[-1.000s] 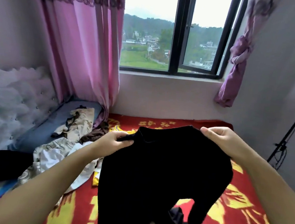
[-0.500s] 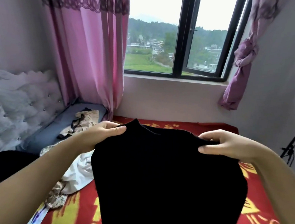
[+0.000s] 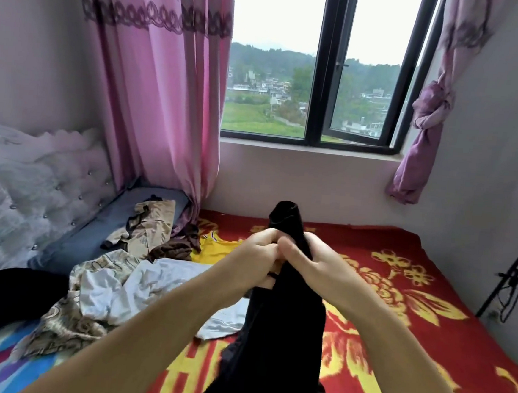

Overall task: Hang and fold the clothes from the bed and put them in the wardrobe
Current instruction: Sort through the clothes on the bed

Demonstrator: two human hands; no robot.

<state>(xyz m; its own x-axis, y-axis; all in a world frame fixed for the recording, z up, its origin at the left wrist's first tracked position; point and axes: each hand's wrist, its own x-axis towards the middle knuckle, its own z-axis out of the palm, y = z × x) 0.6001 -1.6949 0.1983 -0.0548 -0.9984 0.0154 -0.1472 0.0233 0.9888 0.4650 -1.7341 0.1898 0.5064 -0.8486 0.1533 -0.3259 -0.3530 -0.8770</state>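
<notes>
Both hands have come together since a moment ago — the left hand (image 3: pixel 258 253) and right hand (image 3: pixel 310 262) now touch, each gripping the black top (image 3: pixel 285 316) folded lengthwise, hanging above the bed (image 3: pixel 398 300).

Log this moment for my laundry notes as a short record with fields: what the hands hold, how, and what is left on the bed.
held item: black top, folded in half lengthwise, collar up
left hand: grips the top near the shoulders
right hand: grips the top beside the left hand
top's lower part: hangs down over the red blanket
left on bed: white garment, patterned garment, beige garment, brown garment, black garment
wardrobe: not in view
</notes>
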